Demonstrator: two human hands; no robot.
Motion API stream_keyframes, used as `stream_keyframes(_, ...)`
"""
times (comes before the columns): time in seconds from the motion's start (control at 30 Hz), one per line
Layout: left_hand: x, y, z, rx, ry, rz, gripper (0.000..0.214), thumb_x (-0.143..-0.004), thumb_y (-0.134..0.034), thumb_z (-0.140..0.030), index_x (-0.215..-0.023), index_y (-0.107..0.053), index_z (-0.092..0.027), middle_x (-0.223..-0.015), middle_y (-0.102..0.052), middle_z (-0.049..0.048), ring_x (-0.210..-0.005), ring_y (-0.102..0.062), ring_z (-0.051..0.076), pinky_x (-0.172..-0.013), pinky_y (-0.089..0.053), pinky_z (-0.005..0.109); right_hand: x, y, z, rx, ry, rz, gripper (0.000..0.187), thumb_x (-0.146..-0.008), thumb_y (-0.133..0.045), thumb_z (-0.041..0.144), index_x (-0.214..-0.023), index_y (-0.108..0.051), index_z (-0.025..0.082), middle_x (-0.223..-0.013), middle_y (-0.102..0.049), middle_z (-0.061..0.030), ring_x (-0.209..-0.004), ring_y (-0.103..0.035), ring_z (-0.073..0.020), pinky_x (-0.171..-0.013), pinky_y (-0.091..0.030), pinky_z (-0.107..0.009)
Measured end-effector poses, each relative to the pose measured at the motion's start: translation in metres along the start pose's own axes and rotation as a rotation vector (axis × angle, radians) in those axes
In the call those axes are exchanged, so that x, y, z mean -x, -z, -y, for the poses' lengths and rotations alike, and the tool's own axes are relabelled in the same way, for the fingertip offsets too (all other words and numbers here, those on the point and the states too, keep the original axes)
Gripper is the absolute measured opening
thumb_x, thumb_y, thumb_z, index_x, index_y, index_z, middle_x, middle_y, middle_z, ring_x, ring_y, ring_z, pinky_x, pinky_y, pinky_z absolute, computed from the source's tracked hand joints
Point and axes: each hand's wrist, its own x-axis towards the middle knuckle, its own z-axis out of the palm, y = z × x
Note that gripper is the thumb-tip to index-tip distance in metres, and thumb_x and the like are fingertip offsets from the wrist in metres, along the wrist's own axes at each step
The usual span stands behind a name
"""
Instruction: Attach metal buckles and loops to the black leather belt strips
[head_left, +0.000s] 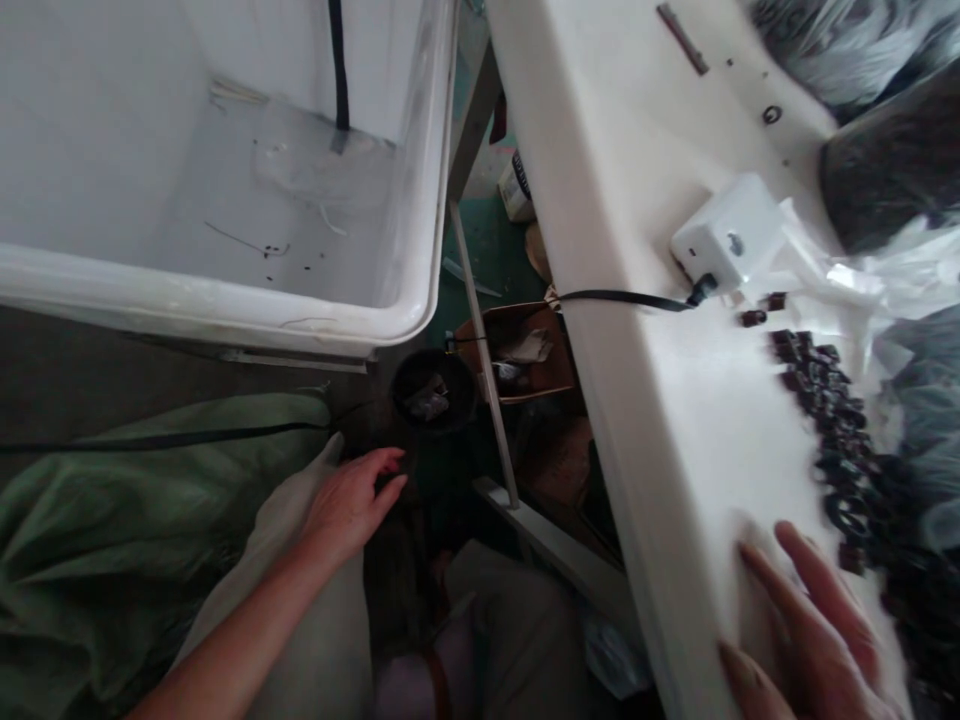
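While the fingers [386, 462] of the left hand [349, 505] lie loosely together and slightly curled, pinching nothing, their tips reach just past the rounded corner of a smooth pale sack [300, 600] at lower centre. Crumpled green cloth [112, 520] spreads to its left. Just above the fingertips stands a round black pot [433, 390] with a crumpled scrap inside, and a cardboard box [525, 350] beside it. At lower right, the right hand [810, 640] rests flat and blurred, fingers spread, on a glossy white table [660, 400], near its long rounded edge. Small dark pieces [832, 410] lie heaped just above it, below a white box [724, 235] with a black cable [622, 298]. A deep white tub [225, 300], nearly bare inside, fills the upper left.
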Motion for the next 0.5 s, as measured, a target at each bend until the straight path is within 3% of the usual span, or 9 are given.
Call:
stream_keyframes(0.33, 0.007, 0.008, 0.001, 0.024, -0.083, -0.057, 0.036, -0.088, -0.054, -0.038, -0.118, -0.063, -0.021, -0.104, -0.073, 0.0041, -0.097, -0.067, 0.021, -0.085, -0.051, 0.034, -0.006, 0.002, 0.019, -0.025, -0.049, -0.029, 0.059, -0.097, -0.046, 0.042, -0.151, -0.037, 0.02, -0.157, -0.033, -0.0123, -0.144, -0.03, -0.038, -0.114, -0.03, -0.06)
stream_keyframes(0.5, 0.01, 0.007, -0.002, 0.035, -0.107, -0.074, 0.035, -0.087, -0.054, -0.04, -0.115, -0.065, -0.021, -0.102, -0.073, 0.0045, -0.094, -0.068, 0.021, -0.084, -0.051, 0.034, -0.005, -0.001, 0.018, -0.032, -0.058, -0.072, 0.059, -0.096, -0.044, 0.053, -0.149, -0.04, 0.028, -0.156, -0.035, -0.0088, -0.144, -0.031, -0.0369, -0.114, -0.033, -0.061)
